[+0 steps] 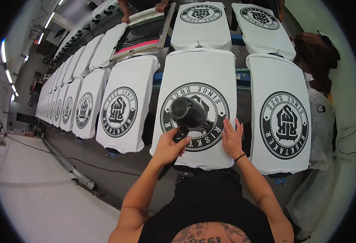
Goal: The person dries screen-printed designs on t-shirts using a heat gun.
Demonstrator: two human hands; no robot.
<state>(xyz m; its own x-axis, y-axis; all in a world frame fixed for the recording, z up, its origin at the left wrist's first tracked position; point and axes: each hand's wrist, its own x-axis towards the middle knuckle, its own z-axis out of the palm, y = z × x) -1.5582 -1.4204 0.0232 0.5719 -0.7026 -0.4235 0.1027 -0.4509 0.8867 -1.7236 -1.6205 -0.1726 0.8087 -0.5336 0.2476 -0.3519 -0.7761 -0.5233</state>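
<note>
My left hand (170, 146) is closed around the handle of a black hair dryer (187, 112). The dryer is over the round black print on a white T-shirt (199, 67), covering the print's middle; its nozzle is hard to make out. The shirt is stretched flat on a board in front of me. At the lower right of that print, my right hand (232, 138) lies on the cloth near the shirt's edge, fingers stretched out. The print carries the words "RISKTAKER" and "SINCE 2022".
Printed T-shirts lie on boards to the right (285, 77) and left (133, 73), with a long row beyond. Across the boards, another person's hands (160, 7) touch a framed printing screen (161, 38). Clear plastic (322, 125) hangs at right; a cable (93, 164) runs along the floor.
</note>
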